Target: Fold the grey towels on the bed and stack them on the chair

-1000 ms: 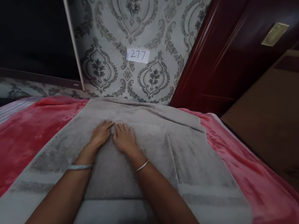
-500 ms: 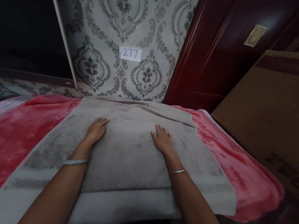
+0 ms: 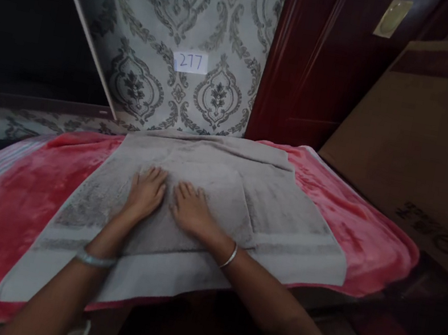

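a red blanket (image 3: 368, 233) runs along the near edge, beneath the grey towel (image 3: 228, 194) in the middle. on the towel, the left hand (image 3: 145, 193) and right hand (image 3: 193, 211) lie flat, just apart, fingers outstretched and slightly spread. far off, a patterned wall (image 3: 231, 30) bears a white label (image 3: 191, 62).

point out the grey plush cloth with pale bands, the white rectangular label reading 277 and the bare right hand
Grey plush cloth with pale bands (image 3: 280, 207): head view, on its right part.
White rectangular label (image 3: 191, 62): head view, on its middle.
Bare right hand (image 3: 191, 208): head view, on its back.
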`<move>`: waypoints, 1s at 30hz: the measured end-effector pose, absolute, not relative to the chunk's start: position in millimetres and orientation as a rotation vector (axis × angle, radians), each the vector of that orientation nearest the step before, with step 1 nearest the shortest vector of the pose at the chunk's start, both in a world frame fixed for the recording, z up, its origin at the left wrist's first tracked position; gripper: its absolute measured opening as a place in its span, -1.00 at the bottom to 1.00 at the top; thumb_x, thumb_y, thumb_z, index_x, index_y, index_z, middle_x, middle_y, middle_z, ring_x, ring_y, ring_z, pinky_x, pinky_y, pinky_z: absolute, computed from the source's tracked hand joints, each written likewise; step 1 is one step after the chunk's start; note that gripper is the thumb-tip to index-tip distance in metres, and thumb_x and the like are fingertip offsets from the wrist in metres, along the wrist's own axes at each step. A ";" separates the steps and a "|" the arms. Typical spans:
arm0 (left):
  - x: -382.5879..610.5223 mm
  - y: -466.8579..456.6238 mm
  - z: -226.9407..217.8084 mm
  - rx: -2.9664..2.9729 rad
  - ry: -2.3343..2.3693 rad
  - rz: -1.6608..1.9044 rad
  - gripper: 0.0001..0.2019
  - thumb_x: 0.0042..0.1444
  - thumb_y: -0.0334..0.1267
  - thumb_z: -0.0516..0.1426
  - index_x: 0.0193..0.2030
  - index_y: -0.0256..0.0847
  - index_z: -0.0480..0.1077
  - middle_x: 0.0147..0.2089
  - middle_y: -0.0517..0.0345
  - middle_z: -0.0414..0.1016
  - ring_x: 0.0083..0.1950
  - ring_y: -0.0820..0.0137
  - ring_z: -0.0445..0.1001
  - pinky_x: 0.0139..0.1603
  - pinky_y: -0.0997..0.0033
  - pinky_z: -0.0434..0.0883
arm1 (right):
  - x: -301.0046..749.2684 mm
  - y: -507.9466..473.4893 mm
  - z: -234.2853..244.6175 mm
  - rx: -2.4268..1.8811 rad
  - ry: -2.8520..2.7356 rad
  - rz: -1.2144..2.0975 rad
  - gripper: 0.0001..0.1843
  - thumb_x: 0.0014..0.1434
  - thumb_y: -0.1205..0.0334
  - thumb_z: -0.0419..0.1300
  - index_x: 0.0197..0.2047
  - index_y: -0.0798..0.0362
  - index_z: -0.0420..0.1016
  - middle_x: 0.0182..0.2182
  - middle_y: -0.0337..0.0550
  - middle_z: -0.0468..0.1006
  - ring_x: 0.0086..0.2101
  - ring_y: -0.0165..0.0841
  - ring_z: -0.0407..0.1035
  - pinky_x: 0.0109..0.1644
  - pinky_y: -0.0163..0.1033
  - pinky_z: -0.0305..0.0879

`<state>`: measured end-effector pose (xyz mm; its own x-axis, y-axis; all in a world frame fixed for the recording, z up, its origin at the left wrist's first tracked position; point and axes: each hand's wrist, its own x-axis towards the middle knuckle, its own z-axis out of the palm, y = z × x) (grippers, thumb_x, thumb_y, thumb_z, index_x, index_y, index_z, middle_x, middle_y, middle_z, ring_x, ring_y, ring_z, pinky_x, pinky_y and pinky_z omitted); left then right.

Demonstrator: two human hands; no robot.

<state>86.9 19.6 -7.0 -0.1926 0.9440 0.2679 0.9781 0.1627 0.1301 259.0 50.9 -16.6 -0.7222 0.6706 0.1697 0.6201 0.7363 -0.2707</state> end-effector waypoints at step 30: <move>156.4 -61.4 -39.4 -2.093 -2.225 -0.333 -0.42 0.37 -0.15 -0.07 0.50 -0.14 0.16 0.56 -0.03 0.07 0.59 0.11 -0.03 0.56 -0.19 -0.14 | 332.9 -22.6 -40.5 -0.897 -2.763 0.291 -0.30 0.45 0.04 -0.04 0.56 0.06 -0.01 0.53 -0.04 -0.07 0.49 -0.17 -0.29 0.53 0.16 -0.29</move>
